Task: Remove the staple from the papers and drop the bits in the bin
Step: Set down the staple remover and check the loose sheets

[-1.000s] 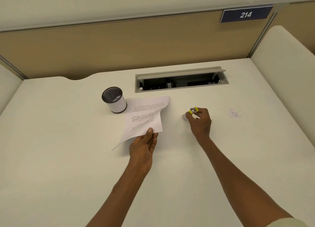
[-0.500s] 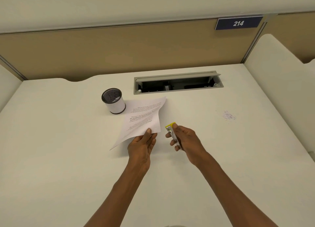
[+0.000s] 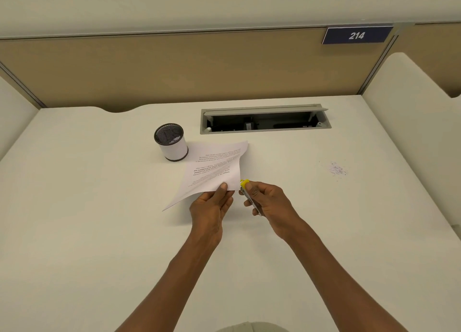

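The white printed papers (image 3: 214,169) lie on the desk with their near corner lifted. My left hand (image 3: 212,207) pinches that near corner between thumb and fingers. My right hand (image 3: 267,203) holds a yellow and metal staple remover (image 3: 245,189), whose yellow tip touches the papers' near right edge beside my left thumb. A small round bin (image 3: 172,144), white with a dark rim and mesh top, stands just left of the papers' far end. The staple itself is too small to make out.
An open cable tray slot (image 3: 264,119) is set into the desk behind the papers. A patch of small scattered bits (image 3: 338,169) lies on the desk to the right. Beige partitions (image 3: 174,69) close off the back and sides.
My right hand picked up the staple remover at the right and carried it left to the papers' near corner. The left hand kept its hold on the papers.
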